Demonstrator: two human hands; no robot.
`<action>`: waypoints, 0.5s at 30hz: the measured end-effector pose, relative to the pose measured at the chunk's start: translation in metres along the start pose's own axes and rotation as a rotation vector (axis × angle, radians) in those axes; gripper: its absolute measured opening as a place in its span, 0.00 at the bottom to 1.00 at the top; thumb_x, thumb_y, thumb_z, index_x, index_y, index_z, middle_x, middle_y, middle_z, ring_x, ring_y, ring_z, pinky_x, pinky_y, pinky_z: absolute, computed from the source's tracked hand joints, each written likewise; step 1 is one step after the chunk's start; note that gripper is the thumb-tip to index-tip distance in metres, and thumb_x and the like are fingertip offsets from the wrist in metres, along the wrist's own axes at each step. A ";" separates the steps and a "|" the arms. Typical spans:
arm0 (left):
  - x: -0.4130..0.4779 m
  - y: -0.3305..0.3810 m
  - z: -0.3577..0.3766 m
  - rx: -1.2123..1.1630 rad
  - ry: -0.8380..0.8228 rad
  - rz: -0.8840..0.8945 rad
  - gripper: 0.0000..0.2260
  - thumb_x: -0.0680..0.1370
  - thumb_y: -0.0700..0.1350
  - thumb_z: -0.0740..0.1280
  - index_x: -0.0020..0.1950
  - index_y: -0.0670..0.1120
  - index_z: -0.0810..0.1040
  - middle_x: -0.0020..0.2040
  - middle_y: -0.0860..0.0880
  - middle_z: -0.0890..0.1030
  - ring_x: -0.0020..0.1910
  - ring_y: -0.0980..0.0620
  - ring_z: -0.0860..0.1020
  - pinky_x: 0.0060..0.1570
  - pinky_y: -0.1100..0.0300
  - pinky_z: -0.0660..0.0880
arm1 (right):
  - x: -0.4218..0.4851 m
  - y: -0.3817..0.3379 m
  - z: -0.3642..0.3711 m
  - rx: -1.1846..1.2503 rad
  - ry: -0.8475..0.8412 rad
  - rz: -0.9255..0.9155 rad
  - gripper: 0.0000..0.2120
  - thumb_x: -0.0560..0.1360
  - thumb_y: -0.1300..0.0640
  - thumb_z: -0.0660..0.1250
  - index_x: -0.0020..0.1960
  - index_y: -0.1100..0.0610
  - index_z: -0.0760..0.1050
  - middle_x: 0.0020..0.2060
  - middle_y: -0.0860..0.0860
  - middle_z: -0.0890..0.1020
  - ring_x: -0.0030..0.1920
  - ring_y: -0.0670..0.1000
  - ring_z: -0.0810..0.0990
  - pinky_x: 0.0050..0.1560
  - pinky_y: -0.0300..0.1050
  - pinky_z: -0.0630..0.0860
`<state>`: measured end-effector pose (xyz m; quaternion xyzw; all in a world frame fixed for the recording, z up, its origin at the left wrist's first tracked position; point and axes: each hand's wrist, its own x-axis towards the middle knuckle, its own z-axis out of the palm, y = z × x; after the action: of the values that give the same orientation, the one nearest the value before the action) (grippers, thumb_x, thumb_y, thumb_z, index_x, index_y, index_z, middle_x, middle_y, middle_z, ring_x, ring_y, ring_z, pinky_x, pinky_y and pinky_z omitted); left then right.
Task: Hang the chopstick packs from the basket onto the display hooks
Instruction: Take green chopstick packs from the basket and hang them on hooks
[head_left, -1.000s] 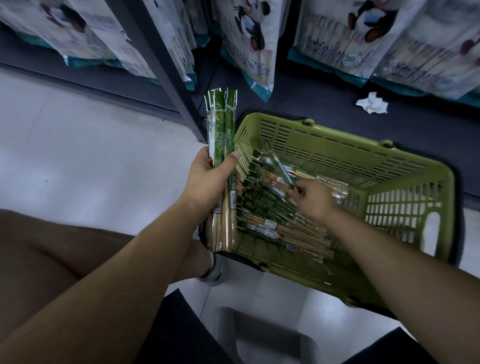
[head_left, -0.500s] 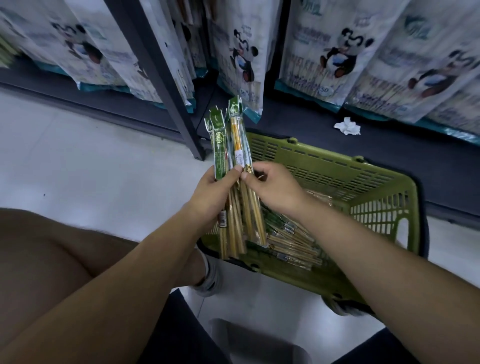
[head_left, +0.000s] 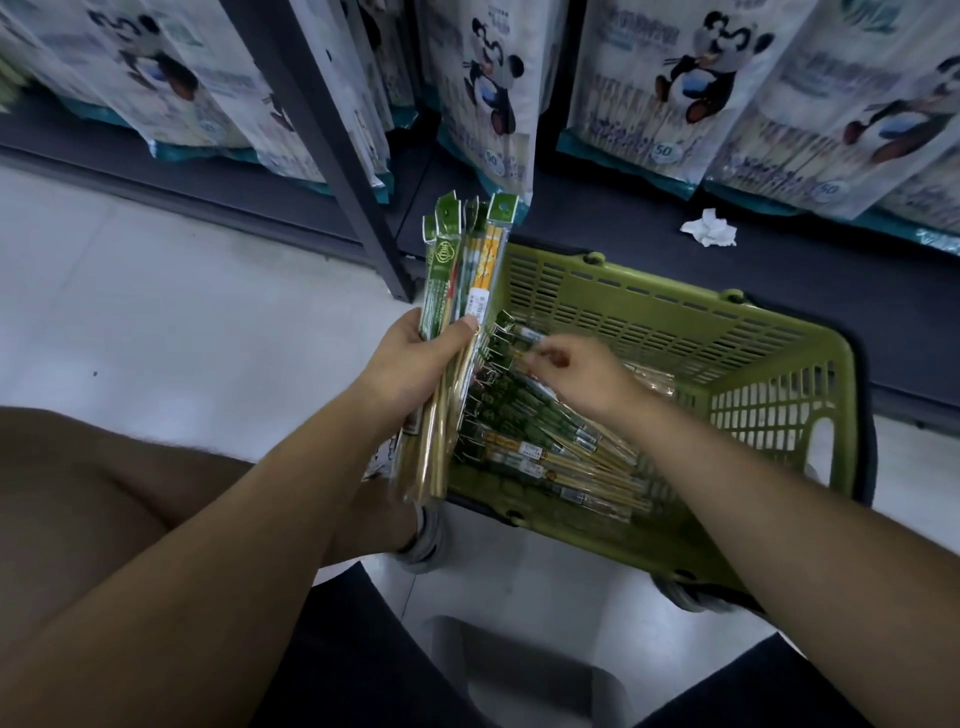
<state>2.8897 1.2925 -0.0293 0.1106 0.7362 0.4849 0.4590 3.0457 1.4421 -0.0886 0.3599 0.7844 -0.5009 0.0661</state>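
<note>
— Chopstick packs (head_left: 545, 447): where are they?
— Most lie in a loose pile in a green plastic basket (head_left: 675, 332) on the floor, their green header cards pointing toward its left side. A bundle (head_left: 460, 291) of several more stands upright in the person's left hand (head_left: 415, 358), just over the basket's left edge.
— How are the hands set?
— The left hand is clamped round the middle of the bundle, thumb pressed across the front. The right hand (head_left: 587, 374) reaches into the basket with fingers curled over the top of the pile. Blur hides whether it has a pack pinched or only touches one.
— Are the hooks in view?
— No. Only large panda-printed bags (head_left: 498, 104) on the shelving behind, a dark shelf post (head_left: 332, 156), and a crumpled tissue (head_left: 709, 234) on the bottom shelf.
— What could go wrong?
— The bundle looks fanned and uneven, so sliding another pack into that one-handed grip could let a slick sleeve slip out and drop. The packs in the basket overlap, so lifting one by its end may drag neighbours along. Header cards could also bend, making their hanging holes harder to thread.
</note>
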 end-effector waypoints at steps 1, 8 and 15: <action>0.000 -0.001 -0.001 -0.007 0.004 -0.001 0.11 0.81 0.52 0.70 0.57 0.45 0.77 0.34 0.53 0.84 0.33 0.53 0.84 0.32 0.58 0.80 | 0.001 0.021 0.004 -0.089 -0.028 0.066 0.11 0.81 0.49 0.67 0.59 0.54 0.81 0.48 0.49 0.83 0.43 0.47 0.80 0.41 0.42 0.73; 0.002 -0.009 0.002 -0.083 0.042 0.000 0.14 0.81 0.51 0.71 0.60 0.42 0.75 0.37 0.49 0.83 0.36 0.45 0.85 0.34 0.56 0.81 | -0.005 0.105 0.048 -0.392 -0.214 0.243 0.22 0.76 0.50 0.75 0.67 0.54 0.77 0.63 0.54 0.81 0.59 0.55 0.80 0.56 0.44 0.76; 0.005 -0.008 0.007 -0.070 0.044 -0.005 0.15 0.81 0.50 0.71 0.61 0.41 0.75 0.39 0.47 0.83 0.34 0.46 0.85 0.34 0.56 0.80 | 0.010 0.103 0.067 -0.566 -0.187 0.229 0.23 0.76 0.44 0.72 0.64 0.57 0.75 0.64 0.60 0.78 0.57 0.58 0.79 0.48 0.47 0.76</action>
<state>2.8947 1.2953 -0.0395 0.0818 0.7292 0.5114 0.4473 3.0861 1.4161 -0.2016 0.3657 0.8375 -0.2827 0.2913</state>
